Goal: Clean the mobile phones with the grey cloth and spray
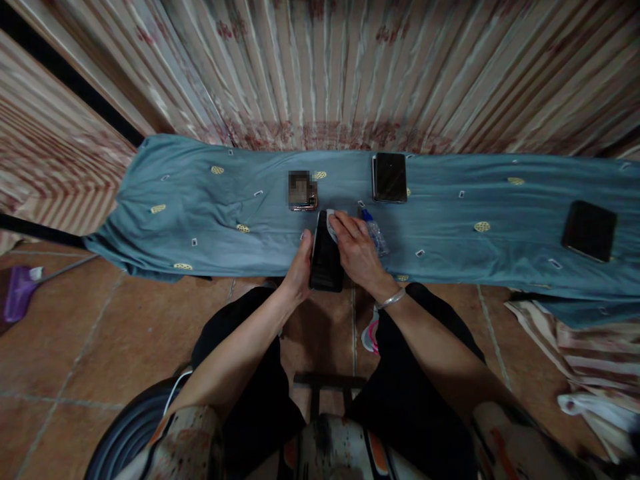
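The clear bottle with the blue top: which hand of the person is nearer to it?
Right. The right hand is close beside the bottle, on its left; the left hand is farther off, at the left edge of the dark phone.

2 forearms point(250, 347) angled inward | left hand point(299, 270) gripping, thumb point(305, 245) forward | right hand point(359, 253) palm down, fingers point(349, 224) together

Looks like a home, which room I can't tell: I sit facing pleated floral curtains point(330, 73), a long blue cloth point(435, 213) with yellow motifs spread flat before me; brown floor tiles point(45, 353) below, purple broom or dustpan point(20, 293) off left
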{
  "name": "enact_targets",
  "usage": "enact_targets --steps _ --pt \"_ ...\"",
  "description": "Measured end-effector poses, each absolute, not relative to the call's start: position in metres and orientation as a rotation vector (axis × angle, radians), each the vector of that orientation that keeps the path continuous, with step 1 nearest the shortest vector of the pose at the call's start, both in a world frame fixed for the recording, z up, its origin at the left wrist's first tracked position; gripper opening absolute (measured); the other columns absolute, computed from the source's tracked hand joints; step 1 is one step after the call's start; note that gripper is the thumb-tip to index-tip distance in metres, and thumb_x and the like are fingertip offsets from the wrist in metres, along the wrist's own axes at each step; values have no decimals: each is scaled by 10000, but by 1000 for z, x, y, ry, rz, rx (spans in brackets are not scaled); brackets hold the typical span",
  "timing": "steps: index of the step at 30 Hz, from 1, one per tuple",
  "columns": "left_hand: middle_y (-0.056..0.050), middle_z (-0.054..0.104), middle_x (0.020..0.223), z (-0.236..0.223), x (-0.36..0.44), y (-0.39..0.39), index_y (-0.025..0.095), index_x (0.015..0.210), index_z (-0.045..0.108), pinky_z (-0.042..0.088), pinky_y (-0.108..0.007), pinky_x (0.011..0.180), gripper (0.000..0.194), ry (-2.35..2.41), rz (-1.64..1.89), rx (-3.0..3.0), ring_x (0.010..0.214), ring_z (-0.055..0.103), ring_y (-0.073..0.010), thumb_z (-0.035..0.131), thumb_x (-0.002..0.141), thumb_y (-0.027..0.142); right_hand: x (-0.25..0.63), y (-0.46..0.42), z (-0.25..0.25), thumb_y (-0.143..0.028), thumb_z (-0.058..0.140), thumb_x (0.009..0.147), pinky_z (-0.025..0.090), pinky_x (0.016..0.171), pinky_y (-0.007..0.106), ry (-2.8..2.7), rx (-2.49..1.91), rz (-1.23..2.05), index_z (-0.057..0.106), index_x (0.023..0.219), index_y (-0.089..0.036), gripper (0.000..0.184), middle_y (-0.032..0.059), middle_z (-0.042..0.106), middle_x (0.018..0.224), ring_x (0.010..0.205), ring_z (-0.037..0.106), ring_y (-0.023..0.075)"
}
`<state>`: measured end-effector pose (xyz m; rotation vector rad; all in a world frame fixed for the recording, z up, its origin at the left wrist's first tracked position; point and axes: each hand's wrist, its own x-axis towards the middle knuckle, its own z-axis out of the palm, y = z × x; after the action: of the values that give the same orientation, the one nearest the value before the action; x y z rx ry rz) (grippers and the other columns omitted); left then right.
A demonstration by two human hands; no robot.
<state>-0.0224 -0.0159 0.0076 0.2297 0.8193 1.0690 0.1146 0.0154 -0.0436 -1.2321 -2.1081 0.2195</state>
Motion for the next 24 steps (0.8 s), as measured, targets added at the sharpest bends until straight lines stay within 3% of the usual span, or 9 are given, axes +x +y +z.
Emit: enact_targets --steps 4,8,24 --pt "-96 769 1256 7 -24 -15 207 1512 547 496 -433 1116 560 809 1074 232 1189 714 -259 312 1077 469 115 16 -45 -66 346 992 449 1177 544 -2095 -1251 193 566 1466 -81 523 197 590 1490 1357 526 308" --pt "-98 771 1250 7 -27 -14 213 1502 559 505 -426 1102 562 787 1079 235 1167 724 -264 338 1068 493 115 17 -48 -75 369 991 457 1165 545 -2069 -1266 166 560 1483 -138 532 165 606 1477 1338 552 298" --pt "-107 800 1119 10 -40 -6 170 1401 636 559 -432 1009 557 814 1049 180 1033 761 -278 363 1051 508 111 1 -45 -86 357 993 498 1137 540 -2144 -1221 209 649 1395 -139 500 148 662 1399 1258 569 301"
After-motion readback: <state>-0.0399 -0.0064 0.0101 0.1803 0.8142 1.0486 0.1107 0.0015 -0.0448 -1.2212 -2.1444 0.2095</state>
